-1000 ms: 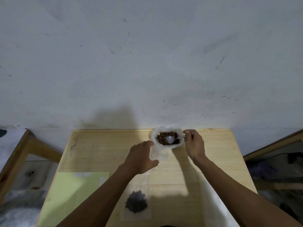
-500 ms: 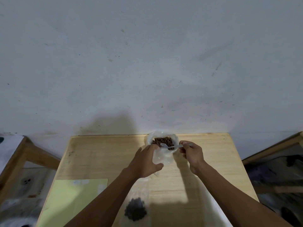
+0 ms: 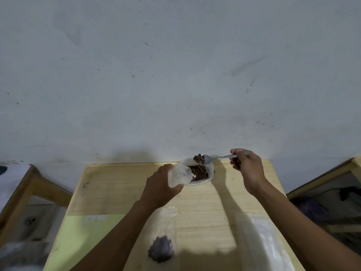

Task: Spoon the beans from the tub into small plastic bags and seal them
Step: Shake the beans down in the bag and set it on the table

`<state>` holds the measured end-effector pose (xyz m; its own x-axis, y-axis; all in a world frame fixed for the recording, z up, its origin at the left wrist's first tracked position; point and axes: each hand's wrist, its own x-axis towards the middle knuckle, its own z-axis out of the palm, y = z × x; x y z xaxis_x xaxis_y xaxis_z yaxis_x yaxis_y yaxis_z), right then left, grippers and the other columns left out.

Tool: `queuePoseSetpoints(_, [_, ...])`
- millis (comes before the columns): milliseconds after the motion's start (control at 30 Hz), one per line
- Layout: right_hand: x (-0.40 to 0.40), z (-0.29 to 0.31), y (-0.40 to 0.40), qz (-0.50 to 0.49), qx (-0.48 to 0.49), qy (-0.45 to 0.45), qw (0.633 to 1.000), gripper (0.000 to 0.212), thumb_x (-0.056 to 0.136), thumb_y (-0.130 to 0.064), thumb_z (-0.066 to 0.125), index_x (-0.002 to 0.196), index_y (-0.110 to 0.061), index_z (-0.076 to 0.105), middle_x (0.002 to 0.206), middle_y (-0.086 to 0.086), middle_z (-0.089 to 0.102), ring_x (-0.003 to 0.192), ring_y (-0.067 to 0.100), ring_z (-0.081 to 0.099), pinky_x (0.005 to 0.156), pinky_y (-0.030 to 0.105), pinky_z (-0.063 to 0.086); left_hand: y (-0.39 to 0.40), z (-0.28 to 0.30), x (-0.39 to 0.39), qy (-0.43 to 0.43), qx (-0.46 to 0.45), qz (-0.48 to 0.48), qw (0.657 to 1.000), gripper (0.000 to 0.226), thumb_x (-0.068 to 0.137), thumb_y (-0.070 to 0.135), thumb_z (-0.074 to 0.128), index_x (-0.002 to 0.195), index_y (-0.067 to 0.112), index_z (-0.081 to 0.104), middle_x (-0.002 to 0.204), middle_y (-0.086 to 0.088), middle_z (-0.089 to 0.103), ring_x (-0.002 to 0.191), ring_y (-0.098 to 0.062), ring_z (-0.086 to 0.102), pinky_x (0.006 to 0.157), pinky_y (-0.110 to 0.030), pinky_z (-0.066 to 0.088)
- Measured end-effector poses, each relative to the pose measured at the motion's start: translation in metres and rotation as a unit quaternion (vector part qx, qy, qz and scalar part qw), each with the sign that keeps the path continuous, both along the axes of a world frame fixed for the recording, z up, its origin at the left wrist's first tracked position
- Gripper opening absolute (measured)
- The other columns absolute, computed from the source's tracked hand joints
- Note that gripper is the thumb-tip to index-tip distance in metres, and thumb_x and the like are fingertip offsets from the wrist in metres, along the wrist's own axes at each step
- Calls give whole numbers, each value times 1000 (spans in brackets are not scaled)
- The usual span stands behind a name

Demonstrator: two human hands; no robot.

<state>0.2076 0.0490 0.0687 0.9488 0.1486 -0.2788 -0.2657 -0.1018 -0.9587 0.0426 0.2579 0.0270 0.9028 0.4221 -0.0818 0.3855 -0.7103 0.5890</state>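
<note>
A translucent tub point(image 3: 210, 171) of brown beans point(image 3: 199, 172) stands at the far middle of the wooden table point(image 3: 109, 190). My right hand point(image 3: 246, 169) grips the handle of a spoon point(image 3: 216, 158), whose bowl holds a heap of beans above the tub's far rim. My left hand point(image 3: 161, 187) holds a small clear plastic bag point(image 3: 178, 176) with its mouth open, just left of the tub and overlapping its near-left rim. A filled bag of beans point(image 3: 161, 247) lies flat near the table's front edge.
A pale green sheet point(image 3: 82, 237) lies on the table's front left. A stack of clear plastic bags point(image 3: 261, 241) lies at the front right under my right forearm. Wooden furniture stands beside the table at left point(image 3: 23, 192) and right point(image 3: 322, 177). A white wall rises right behind the table.
My right hand lifted the spoon out of the tub with a load of beans and drew back to the right. My left hand raised the small bag beside the tub.
</note>
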Motion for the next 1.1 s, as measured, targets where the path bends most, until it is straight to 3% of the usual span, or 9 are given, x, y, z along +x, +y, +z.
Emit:
queuePoseSetpoints(200, [-22, 25, 15, 106, -63, -106, 987, 23, 99, -17, 50, 91, -12, 71, 85, 1, 69, 71, 12, 61, 71, 29, 50, -3, 6, -1, 6, -11, 17, 1000, 64, 77, 52, 70, 129, 27, 43, 122, 11, 57, 104, -17, 60, 85, -28, 42])
queuePoseSetpoints(300, [-39, 28, 22, 186, -125, -190, 956, 21, 101, -23, 51, 97, -21, 71, 90, -9, 70, 78, -1, 64, 73, 15, 48, -8, 9, -2, 9, -15, 17, 1000, 63, 77, 52, 70, 128, 27, 43, 117, 12, 59, 102, -17, 61, 80, -27, 41])
queuePoseSetpoints(433, [-50, 32, 23, 258, -146, -271, 916, 18, 100, -23, 53, 103, -25, 70, 99, -14, 68, 91, 0, 62, 74, 9, 42, -9, 11, -8, 27, -24, 20, 999, 62, 78, 52, 69, 128, 27, 42, 112, 11, 59, 91, -13, 58, 76, -27, 41])
queuePoseSetpoints(600, [-34, 24, 16, 165, -144, -299, 929, 19, 101, -19, 51, 100, -22, 69, 94, -13, 68, 89, 3, 63, 74, 13, 44, 2, 2, -17, 63, -26, 15, 998, 58, 77, 53, 69, 122, 25, 44, 103, 9, 59, 85, -14, 59, 75, -30, 46])
queuePoseSetpoints(733, [-20, -15, 9, 97, -193, -236, 947, 21, 101, -21, 49, 104, -20, 69, 94, -2, 70, 89, 15, 64, 73, 25, 44, 6, -4, -14, 102, -29, -12, 994, 64, 76, 54, 69, 126, 24, 44, 107, 7, 61, 89, -17, 59, 77, -32, 45])
queuePoseSetpoints(867, [-20, -48, 9, 63, -197, -192, 959, 23, 101, -20, 50, 108, -14, 70, 97, 3, 72, 92, 21, 66, 82, 34, 50, 3, -10, -3, 128, -72, -59, 987, 70, 75, 49, 72, 132, 23, 42, 111, 5, 62, 96, -17, 61, 82, -33, 49])
queuePoseSetpoints(1100, [-37, -71, 25, 62, -198, -189, 960, 22, 101, -15, 50, 107, -11, 71, 97, 0, 70, 91, 16, 62, 80, 26, 46, -5, -20, 14, 130, -118, -82, 981, 80, 77, 43, 77, 141, 16, 37, 124, -3, 58, 99, -18, 63, 86, -32, 48])
